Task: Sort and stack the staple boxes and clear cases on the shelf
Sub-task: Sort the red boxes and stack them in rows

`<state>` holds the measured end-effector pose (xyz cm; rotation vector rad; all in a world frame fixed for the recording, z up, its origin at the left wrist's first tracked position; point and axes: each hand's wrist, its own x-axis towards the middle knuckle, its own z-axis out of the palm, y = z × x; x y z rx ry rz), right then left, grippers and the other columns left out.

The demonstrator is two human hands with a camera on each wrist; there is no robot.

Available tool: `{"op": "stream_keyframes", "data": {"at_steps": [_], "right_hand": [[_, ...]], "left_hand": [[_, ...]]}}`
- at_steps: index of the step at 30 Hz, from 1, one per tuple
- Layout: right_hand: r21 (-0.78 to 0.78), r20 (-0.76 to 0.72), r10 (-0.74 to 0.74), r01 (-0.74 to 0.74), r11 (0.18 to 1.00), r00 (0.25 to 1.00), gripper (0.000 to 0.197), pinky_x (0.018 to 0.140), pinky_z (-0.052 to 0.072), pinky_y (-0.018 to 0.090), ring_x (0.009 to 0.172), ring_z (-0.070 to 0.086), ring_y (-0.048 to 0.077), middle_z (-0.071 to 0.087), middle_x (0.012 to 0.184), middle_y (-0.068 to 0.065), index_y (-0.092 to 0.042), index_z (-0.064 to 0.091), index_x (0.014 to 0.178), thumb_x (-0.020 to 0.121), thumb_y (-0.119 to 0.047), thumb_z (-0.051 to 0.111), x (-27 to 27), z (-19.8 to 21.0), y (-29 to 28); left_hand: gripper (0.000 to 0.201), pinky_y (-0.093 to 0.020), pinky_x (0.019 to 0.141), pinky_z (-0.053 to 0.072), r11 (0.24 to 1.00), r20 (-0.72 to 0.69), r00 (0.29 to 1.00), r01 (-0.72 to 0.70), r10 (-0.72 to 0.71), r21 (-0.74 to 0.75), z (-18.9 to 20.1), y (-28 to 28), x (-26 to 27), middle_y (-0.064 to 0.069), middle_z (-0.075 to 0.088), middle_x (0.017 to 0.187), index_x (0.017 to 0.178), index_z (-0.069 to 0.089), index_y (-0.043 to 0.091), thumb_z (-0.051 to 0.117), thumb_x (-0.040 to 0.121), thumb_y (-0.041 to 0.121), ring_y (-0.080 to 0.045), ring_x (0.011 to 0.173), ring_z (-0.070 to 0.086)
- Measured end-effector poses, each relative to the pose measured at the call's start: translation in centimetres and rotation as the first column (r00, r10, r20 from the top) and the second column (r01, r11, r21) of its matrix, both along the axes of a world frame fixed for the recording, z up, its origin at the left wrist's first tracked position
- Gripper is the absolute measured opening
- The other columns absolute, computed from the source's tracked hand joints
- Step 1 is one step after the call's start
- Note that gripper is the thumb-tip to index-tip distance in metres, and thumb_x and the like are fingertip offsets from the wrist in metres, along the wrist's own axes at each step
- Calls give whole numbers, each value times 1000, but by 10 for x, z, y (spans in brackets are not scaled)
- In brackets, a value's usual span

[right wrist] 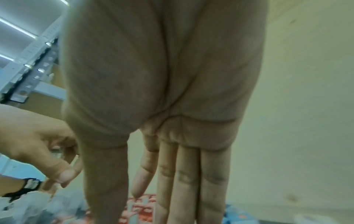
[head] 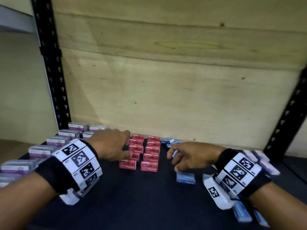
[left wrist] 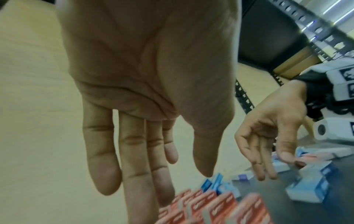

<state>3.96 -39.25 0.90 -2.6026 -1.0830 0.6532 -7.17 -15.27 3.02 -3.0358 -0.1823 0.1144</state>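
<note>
Two rows of red boxes sit mid-shelf; left hand over them and right hand over a blue box, both grips loose, empty.

The head view looks down on the shelf from above, while both wrist views sit close under the palms, sharing the red staple boxes.

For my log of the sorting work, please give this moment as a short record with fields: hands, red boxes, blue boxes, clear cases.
left hand: open, fingers straight, over the left row of red boxes
right hand: open, holds nothing, above the blue boxes
red cardboard staple boxes: two tidy rows, centre of shelf
blue cardboard staple boxes: scattered, right side
clear plastic cases with purple labels: lined along left side
</note>
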Motion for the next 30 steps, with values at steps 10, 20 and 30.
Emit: {"op": "stream_keyframes", "data": {"at_steps": [10,20,30], "right_hand": [[-70,174,-237,252,965,956,23,83,52,23,87,67,8,70,91,-14,-28,66,103,84,-20,74,22,27,-136],[-207,166,-349,379,902,922,31,88,52,23,92,67,7,69,96,-13,-28,65,110,83,-37,77,25,10,-197],[-317,240,-317,383,868,917,67,96,47,30,108,56,13,57,113,-11,-27,58,126,73,-66,72,20,-2,-187]], "left_hand": [[26,-30,71,40,949,31,950,313,-312,-26,8,-106,43,14,61,96,98,56,35,57,85,58,-16,91,58],[27,-31,73,47,827,-27,829,555,-559,-88,-17,-211,91,6,66,103,102,66,27,58,89,49,-20,95,61],[53,-29,63,40,863,-112,858,505,-502,1,-42,-247,117,-2,63,104,109,63,19,59,82,65,-24,92,61]]}}
